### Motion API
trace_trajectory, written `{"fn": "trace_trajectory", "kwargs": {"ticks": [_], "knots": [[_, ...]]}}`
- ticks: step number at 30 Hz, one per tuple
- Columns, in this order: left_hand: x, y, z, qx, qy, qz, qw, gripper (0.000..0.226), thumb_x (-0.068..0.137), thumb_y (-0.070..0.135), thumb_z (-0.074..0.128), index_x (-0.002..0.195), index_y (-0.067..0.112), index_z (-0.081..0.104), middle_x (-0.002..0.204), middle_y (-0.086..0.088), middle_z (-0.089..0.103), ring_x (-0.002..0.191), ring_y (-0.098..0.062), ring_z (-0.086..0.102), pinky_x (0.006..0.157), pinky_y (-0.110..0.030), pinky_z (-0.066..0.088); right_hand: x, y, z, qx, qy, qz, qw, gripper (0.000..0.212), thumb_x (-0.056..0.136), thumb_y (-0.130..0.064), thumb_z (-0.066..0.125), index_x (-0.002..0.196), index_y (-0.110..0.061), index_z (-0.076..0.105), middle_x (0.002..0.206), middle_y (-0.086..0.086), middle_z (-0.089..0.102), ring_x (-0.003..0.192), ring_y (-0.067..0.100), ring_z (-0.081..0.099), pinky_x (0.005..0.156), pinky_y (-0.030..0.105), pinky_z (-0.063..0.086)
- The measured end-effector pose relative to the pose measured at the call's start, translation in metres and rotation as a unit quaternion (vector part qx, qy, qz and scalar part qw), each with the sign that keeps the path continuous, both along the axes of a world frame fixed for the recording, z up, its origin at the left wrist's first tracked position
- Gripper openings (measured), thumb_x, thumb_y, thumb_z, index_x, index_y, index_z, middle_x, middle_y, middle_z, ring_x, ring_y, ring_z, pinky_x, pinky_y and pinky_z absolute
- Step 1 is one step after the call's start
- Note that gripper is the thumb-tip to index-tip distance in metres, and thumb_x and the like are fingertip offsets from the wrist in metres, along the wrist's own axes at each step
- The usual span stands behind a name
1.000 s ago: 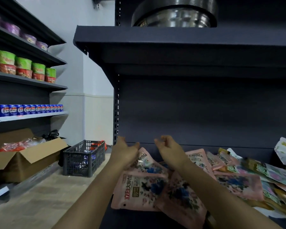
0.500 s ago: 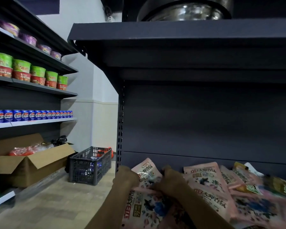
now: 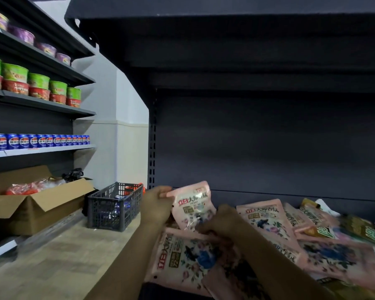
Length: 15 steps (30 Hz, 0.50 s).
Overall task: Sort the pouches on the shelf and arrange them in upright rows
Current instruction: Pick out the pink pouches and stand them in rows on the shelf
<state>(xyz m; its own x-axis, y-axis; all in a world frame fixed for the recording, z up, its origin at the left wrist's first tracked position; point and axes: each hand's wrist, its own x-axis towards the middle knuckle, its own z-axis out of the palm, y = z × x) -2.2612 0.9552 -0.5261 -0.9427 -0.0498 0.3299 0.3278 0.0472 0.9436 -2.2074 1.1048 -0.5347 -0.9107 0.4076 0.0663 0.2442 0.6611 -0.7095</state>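
Left hand (image 3: 158,204) grips upper left edge of pink pouch (image 3: 192,205), held near upright. Right hand (image 3: 220,221) pinches its lower corner. Other pouches (image 3: 333,256) lie flat on shelf (image 3: 268,195).

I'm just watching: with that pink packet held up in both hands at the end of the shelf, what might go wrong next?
1. The pink pouch, held by the left hand and right hand, is soft; stood alone against the back panel it may slump over.
2. It sits near the shelf's open left end, so it could slide off toward the grey crate.
3. The loose pile of pouches leaves little flat room for a row.
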Motion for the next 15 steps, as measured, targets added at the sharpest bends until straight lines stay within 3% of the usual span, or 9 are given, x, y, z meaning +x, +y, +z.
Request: {"fn": "trace_trajectory", "kwargs": {"ticks": [3,4,7,8,11,15], "knots": [[0.006,0.001,0.022,0.029,0.059,-0.042,0.997,0.022,0.083,-0.006,0.060,0.101,0.006,0.065,0.100,-0.013,0.067,0.090,-0.022,0.062,0.082,-0.030,0.050,0.005,0.006,0.009,-0.118,0.044,0.038,0.991,0.036,0.066,-0.020,0.085,0.094,-0.002,0.073,0.090,0.008,0.073,0.075,0.018,0.068,0.062,0.024,0.054],[0.008,0.002,0.029,0.035,0.076,-0.052,0.995,0.021,0.083,-0.005,0.061,0.098,0.010,0.064,0.098,-0.010,0.066,0.088,-0.019,0.061,0.080,-0.029,0.051,0.007,0.008,0.011,-0.148,0.055,0.056,0.986,0.033,0.067,-0.018,0.085,0.094,-0.003,0.073,0.089,0.006,0.073,0.076,0.017,0.067,0.063,0.023,0.054],[0.015,0.007,0.054,0.053,0.130,-0.085,0.987,0.023,0.082,-0.003,0.063,0.094,0.016,0.060,0.086,0.003,0.061,0.084,-0.014,0.060,0.079,-0.026,0.052,0.008,0.011,0.014,-0.229,0.078,0.089,0.966,0.034,0.071,-0.008,0.080,0.103,-0.004,0.071,0.103,0.009,0.073,0.093,0.023,0.069,0.089,0.038,0.055],[0.016,0.008,0.060,0.057,0.140,-0.089,0.984,0.023,0.082,-0.002,0.064,0.095,0.016,0.059,0.084,0.005,0.061,0.084,-0.014,0.061,0.077,-0.024,0.053,0.008,0.011,0.013,-0.254,0.079,0.102,0.959,0.028,0.074,-0.003,0.077,0.101,-0.005,0.070,0.103,0.009,0.073,0.092,0.023,0.069,0.087,0.037,0.056],[0.016,0.007,0.070,0.069,0.152,-0.092,0.982,0.025,0.081,0.001,0.067,0.099,0.015,0.059,0.090,-0.001,0.066,0.087,-0.017,0.065,0.075,-0.024,0.055,0.009,0.005,0.014,-0.288,0.099,0.143,0.942,0.017,0.083,0.001,0.066,0.095,-0.011,0.067,0.095,0.004,0.072,0.080,0.014,0.068,0.065,0.027,0.058],[0.009,-0.002,0.068,0.030,0.098,-0.108,0.989,0.057,0.078,0.019,0.074,0.128,0.010,0.048,0.117,-0.006,0.063,0.091,-0.012,0.061,0.064,-0.015,0.046,0.001,-0.003,0.018,-0.301,0.177,0.135,0.927,0.016,0.090,-0.002,0.059,0.102,-0.011,0.063,0.102,0.008,0.067,0.080,0.015,0.066,0.069,0.031,0.056]]}}
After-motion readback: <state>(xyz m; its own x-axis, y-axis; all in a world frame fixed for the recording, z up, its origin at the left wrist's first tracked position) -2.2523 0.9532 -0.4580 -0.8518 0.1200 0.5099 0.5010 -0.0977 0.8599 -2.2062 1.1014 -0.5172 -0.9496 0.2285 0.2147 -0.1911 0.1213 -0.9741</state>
